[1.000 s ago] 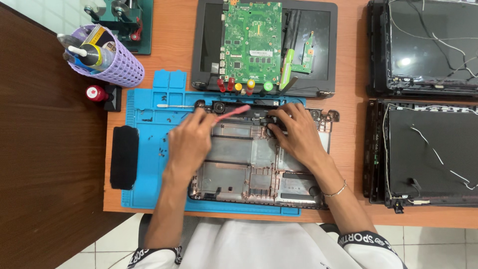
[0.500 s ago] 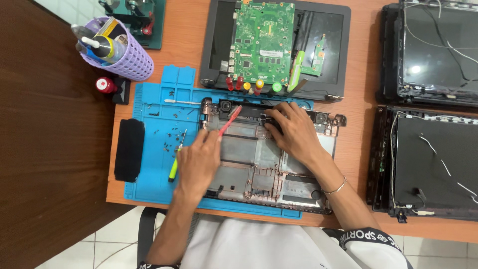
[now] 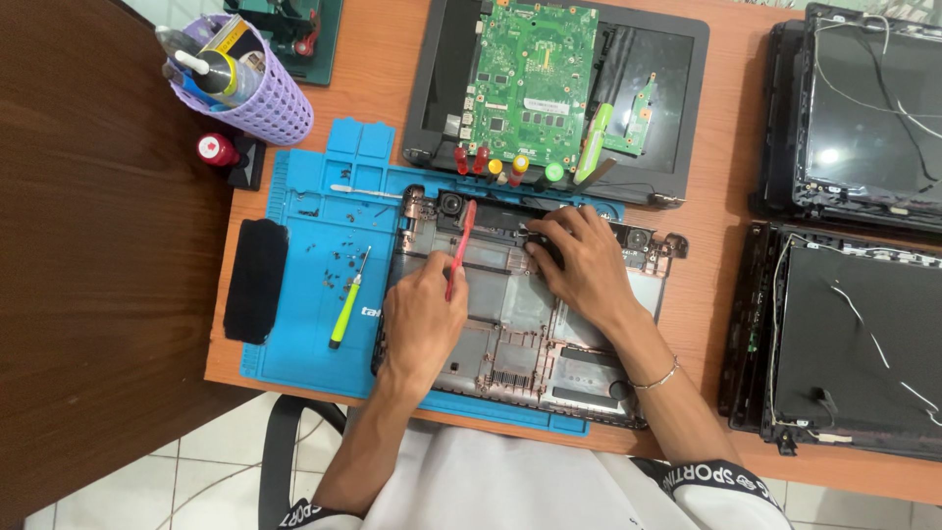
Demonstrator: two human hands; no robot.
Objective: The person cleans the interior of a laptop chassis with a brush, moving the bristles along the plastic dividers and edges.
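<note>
Head view has you working in the far strip of the stripped laptop bottom case (image 3: 520, 324) on the blue mat (image 3: 304, 344): your left hand (image 3: 422, 319) pinches a red pry tool (image 3: 458, 247), while your right hand (image 3: 579, 260) presses flat, fingers together, on the case's far edge. That tool's long axis runs near-to-far, tip pointing far; judging by this, your next move wants a steady lever at the hinge end.

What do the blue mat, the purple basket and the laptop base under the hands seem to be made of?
The blue mat looks like matte silicone or rubber: moulded compartments, no glare. The purple basket seems to be plastic, with a regular perforated wall. The laptop base looks like moulded plastic, grey inside, with ribs and vent slots; thin metal shielding cannot be excluded.
</note>
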